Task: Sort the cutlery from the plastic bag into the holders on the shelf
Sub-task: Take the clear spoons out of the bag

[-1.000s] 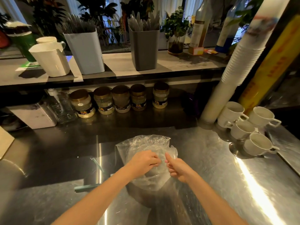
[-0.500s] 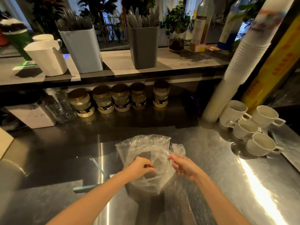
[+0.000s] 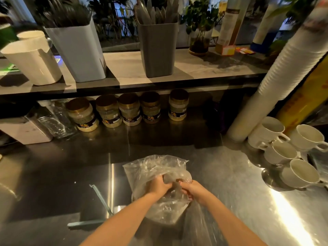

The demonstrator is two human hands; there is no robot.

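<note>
Your left grip (image 3: 158, 186) and right grip (image 3: 195, 191) both clench the plastic bag (image 3: 152, 167); spread its mouth wide before reaching inside.

Dim overall; strong glare streak on the steel counter (image 3: 287, 206) at its right edge. Deep shadow under the shelf (image 3: 204, 68). Wide-angle bending at edges, corners soft.

I see five squat plastic jars with dark lids (image 3: 129, 110) lined up along the back edge of the brushed steel counter (image 3: 239, 183). White ceramic cups (image 3: 300, 173) cluster at its right edge, with a tall leaning stack of white paper cups (image 3: 276, 71) just behind. A thin pale-green plastic strip (image 3: 102, 197) lies left of centre. A white plastic jug (image 3: 33, 63) stands at the left end of the shelf (image 3: 204, 68).
</note>
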